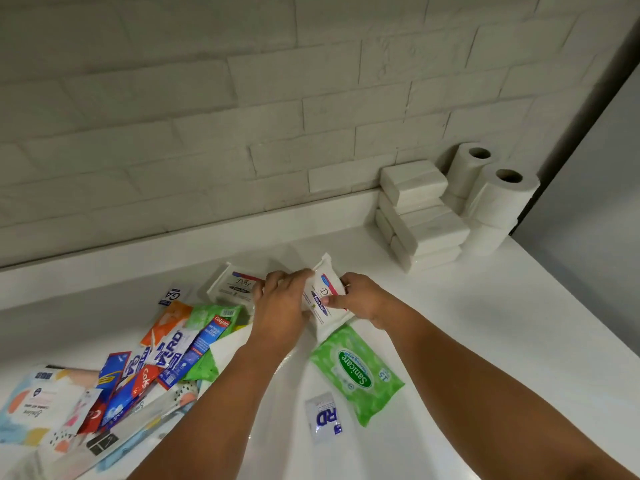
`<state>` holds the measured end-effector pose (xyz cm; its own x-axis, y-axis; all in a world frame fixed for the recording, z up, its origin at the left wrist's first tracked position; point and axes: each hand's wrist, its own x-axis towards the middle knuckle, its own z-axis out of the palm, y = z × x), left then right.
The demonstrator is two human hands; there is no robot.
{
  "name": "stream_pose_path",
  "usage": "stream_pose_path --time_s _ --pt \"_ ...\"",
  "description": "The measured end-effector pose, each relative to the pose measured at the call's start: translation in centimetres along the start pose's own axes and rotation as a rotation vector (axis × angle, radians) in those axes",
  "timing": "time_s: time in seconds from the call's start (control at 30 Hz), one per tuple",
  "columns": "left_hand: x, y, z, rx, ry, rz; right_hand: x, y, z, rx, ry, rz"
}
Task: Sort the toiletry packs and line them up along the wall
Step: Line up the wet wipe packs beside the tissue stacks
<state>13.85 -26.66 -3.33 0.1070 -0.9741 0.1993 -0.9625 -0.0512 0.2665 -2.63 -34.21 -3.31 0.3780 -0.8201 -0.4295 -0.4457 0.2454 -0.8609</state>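
Note:
Both my hands hold a white Dove soap pack (325, 299) above the white counter (485, 323). My left hand (282, 303) grips its left edge, my right hand (363, 299) pinches its right side. A second Dove pack (232, 284) lies flat just left of them, near the wall. A green Sanicare wipes pack (358, 372) lies below the held pack. A small white sachet (323, 417) lies beside it. A pile of toothpaste sachets and wipes packs (173, 348) spreads over the left of the counter.
Stacked white tissue packs (420, 216) and toilet paper rolls (495, 199) stand against the white brick wall (242, 116) at the right corner. A patterned pack (38, 407) lies at the far left. A grey panel (595, 202) bounds the right.

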Motion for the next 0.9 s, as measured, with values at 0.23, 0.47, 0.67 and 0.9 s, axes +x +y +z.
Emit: stream_pose_path --time_s 0.23,0.47,0.67,0.9 --pt "2.2 3.7 0.9 -0.668 0.085 -0.383 -0.1 0.9 -4.4 0.349 0.096 -0.008" --pt "4.4 7.2 4.3 -1.088 -0.055 -0.59 1.2 1.6 -6.5 0.374 0.156 -0.027" --pt "7.3 8.0 7.5 -1.066 0.054 -0.7 3.3 2.5 -7.5 -0.081 0.227 -0.157" --pt "9.8 8.7 9.2 -0.937 0.096 -0.695 5.3 2.9 -8.5 -0.408 0.227 -0.184"
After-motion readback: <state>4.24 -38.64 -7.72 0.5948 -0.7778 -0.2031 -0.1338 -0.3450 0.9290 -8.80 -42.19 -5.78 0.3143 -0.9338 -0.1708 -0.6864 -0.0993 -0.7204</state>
